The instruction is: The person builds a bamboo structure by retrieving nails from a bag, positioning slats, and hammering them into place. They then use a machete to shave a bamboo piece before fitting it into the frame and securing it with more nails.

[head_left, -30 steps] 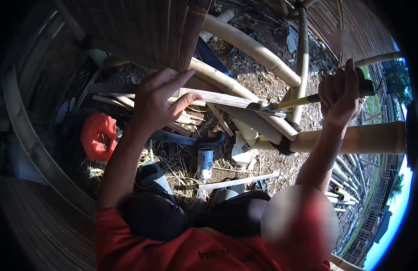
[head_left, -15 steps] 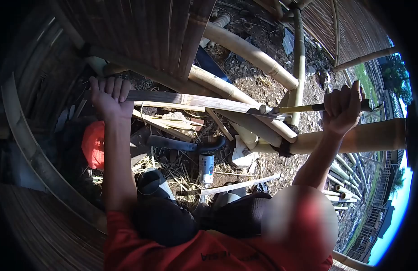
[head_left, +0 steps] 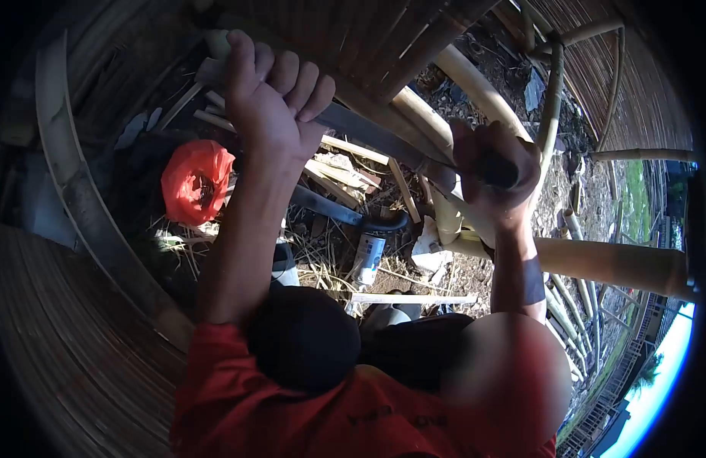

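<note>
Bamboo strip: here it is at twelve o'clock, a long shaded slat [head_left: 368, 130] slanting down from eleven towards one, one end poking out past the left hand and the other running in near the right.
Left hand: up at eleven o'clock [head_left: 280, 103], fingers curled round that slat, knuckles bunched, thumb upright.
Right hand: over at two o'clock [head_left: 494, 140], closed tight on a tool's dark handle [head_left: 499, 171], its butt pointing at us; the working end is hard to make out behind the fist.
Bamboo frame: pale poles [head_left: 425, 114] slope down behind the slat from twelve towards two, with a stout level pole [head_left: 612, 265] out at three.
Offcuts: pale split pieces [head_left: 345, 177] lie on the ground just below the slat.
Blade: right by the centre, a flat dark blade [head_left: 326, 204] with a curved black handle.
Can: a printed can [head_left: 370, 254], tilted, just below that handle.
Red bag: a crumpled bright one [head_left: 198, 183] between nine and ten.
Loose strip: one pale length [head_left: 414, 298] at five, near the person's legs.
</note>
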### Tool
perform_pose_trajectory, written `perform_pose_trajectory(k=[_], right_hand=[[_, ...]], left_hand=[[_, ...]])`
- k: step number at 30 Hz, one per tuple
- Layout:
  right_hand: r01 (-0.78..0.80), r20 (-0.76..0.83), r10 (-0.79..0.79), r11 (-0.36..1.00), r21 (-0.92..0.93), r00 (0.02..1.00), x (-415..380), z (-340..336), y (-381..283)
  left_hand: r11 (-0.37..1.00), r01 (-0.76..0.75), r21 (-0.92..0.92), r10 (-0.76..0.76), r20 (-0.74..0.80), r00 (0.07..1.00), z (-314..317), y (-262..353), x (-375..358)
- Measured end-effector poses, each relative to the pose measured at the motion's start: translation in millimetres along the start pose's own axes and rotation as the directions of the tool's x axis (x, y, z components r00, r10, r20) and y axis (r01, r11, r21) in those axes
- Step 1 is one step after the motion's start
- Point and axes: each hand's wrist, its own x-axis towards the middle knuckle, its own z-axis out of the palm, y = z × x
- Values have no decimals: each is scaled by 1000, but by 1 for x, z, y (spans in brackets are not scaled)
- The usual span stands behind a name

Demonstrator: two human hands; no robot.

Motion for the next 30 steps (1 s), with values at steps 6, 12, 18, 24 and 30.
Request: perform_pose_trajectory(k=[6,12,18,24,30], right_hand=[[-575,156,682,445,687,715,42,-68,35],[-403,211,532,276,873,820,52,-117,15],[-392,322,385,118,912,865,33,-152,3],[-440,343,454,127,889,823,-15,-162,-12],[-554,463,473,66,830,750,-81,-160,-23]], left_hand=[[998,2,-59,-16,-242,970,-143,59,-11],[994,100,-43,-107,-244,964,-208,56,-35],[989,136,-65,-146,-184,972,-220,62,-50],[981,189,-55,-195,-173,965,-239,75,-60],[951,306,43,-278,-312,909,-274,72,-99]])
